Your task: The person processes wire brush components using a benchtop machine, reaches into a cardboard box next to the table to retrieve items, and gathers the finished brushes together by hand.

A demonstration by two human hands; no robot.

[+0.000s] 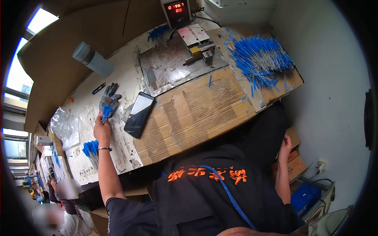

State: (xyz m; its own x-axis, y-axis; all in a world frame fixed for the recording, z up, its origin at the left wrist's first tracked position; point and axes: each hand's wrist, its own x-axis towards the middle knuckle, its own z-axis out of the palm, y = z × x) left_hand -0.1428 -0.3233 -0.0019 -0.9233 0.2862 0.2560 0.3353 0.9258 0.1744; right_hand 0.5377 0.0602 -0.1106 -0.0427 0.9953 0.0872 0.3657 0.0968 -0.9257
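Observation:
My left hand [102,128] is closed round a small bunch of blue-tipped pieces [106,111], held over a stained glove [110,98] on the worktable. Below it, near the table's front edge, lies another bundle of blue-tipped wires [91,150]. My right hand [285,147] hangs low at the right, beside my leg and below the table edge; its fingers are curled, and whether anything is in them is too small to tell. A large pile of blue-tipped wires [262,57] covers the cardboard at the right.
A phone [139,115] lies right of the glove. Behind stand a bottle [93,59], a metal fixture [201,45] and a counter with red digits [176,11]. A plastic bag [65,128] is at the left. Co-workers [69,196] sit at the lower left.

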